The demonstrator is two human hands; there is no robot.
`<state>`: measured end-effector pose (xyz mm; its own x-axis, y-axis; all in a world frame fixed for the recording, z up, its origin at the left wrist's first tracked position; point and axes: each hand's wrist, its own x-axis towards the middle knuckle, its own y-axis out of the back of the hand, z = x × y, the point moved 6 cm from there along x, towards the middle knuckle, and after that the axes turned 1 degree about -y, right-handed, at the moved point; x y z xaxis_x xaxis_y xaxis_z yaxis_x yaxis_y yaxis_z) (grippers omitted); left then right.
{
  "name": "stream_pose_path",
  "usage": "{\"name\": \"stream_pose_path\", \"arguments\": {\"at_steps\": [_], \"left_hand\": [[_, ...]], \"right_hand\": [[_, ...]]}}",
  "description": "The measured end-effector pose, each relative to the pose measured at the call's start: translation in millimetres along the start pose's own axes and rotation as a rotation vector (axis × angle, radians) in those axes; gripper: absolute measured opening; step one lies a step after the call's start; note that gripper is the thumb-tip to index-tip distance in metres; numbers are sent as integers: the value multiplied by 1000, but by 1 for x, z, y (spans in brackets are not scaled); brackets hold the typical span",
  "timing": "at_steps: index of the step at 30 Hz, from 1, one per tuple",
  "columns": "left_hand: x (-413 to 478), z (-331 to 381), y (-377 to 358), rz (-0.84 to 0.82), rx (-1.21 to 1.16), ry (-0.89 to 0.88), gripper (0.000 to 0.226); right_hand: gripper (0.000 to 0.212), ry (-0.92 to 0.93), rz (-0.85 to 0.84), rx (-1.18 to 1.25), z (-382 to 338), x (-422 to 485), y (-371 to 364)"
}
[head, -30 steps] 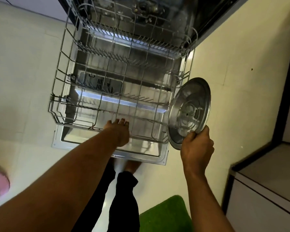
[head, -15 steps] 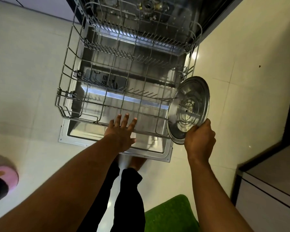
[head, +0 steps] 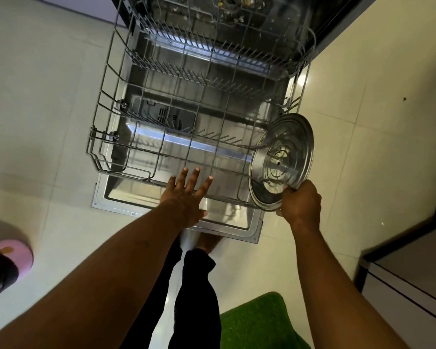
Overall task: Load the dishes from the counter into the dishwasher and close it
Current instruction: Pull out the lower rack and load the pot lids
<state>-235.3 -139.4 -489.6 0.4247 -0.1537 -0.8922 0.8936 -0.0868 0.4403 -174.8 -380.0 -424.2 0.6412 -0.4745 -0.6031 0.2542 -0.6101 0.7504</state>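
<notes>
**Steel lid held at the rack's front corner**

The right hand [head: 301,202], right of centre in the frame, is clenched around the lower rim of a round steel lid [head: 282,159], fingers wrapped over the edge. The lid stands tilted on its edge, its ringed face turned toward the camera, at the right front corner of the pulled-out wire rack [head: 106,137]. Whether it rests on the wires cannot be told from here.

The left hand [head: 186,195], at the centre of the frame, is released, with its fingers straight and spread above the rack's front rail and holding nothing. Whether it touches the rail is unclear.

The rack sits over the lowered dishwasher door [head: 111,207] and holds no dishes. It fills the upper middle of the frame. A 2nd rack shows in the dark tub at the top.

A green mat [head: 257,321] lies on the pale tiles at the bottom, right of the person's dark trousers. A pink slipper [head: 18,253] is at the lower left edge, and a cabinet [head: 413,273] is at the lower right.
</notes>
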Motion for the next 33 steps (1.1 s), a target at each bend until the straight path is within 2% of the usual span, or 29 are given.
{"name": "stream_pose_path", "arguments": {"at_steps": [3, 6, 9, 13, 17, 25, 29, 33], "left_hand": [[0, 1, 2, -2, -10, 6, 85], [-3, 3, 3, 27, -24, 5, 84], [-11, 5, 2, 44, -40, -16, 80], [-30, 6, 2, 90, -93, -26, 76], [-61, 1, 11, 172, -147, -8, 74], [-163, -56, 45, 403, -349, 135, 74], [-235, -83, 66, 528, -375, 205, 73], [-311, -109, 93, 606, -371, 292, 72]], "right_hand": [[30, 14, 32, -7, 0, -5, -1], [63, 13, 155, -25, 2, -16, 5], [83, 145, 303, -158, -6, -34, 8], [79, 324, 340, -297, -21, -60, 4], [74, 475, 163, -463, -38, -91, -16], [68, 665, -32, -547, -107, -179, -19], [68, 776, -66, -550, -152, -238, -8], [70, 981, -58, -611, -208, -309, 7]]}}
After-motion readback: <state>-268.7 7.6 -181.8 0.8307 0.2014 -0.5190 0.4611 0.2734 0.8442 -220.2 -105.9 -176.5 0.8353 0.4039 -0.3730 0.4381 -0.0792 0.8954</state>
